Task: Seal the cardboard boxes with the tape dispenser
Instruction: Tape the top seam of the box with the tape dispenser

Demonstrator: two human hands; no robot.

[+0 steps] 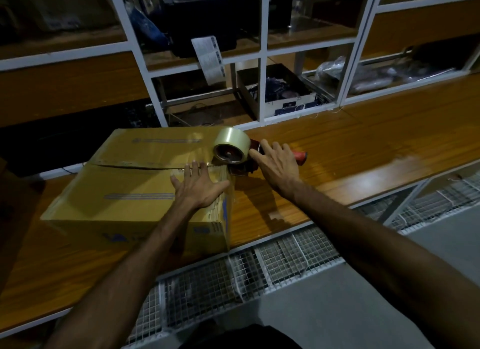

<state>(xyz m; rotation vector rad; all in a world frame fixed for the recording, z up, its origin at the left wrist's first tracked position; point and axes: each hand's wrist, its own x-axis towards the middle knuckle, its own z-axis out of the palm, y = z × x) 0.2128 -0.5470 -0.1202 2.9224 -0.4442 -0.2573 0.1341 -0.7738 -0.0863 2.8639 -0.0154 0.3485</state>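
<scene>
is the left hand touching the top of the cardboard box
Touching. The head view shows the left hand pressed flat, fingers spread, on the top flap of the cardboard box beside the centre seam, with no gap visible under the palm.

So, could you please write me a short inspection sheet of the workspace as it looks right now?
Surface: wooden bench, dimly lit, with wire mesh below its front edge.
Job's things: cardboard box on the bench, its top seam mostly untaped; tape dispenser with a clear roll at the box's right edge.
Clutter: nothing seen on the bench.
Grips: left hand lies flat on the box top beside the seam; right hand lies over the dispenser's red handle, fingers fairly straight.
Cables: a dark cable behind the box.
Surroundings: white-framed shelving behind, holding an open box, a paper sheet and plastic-wrapped goods.
</scene>
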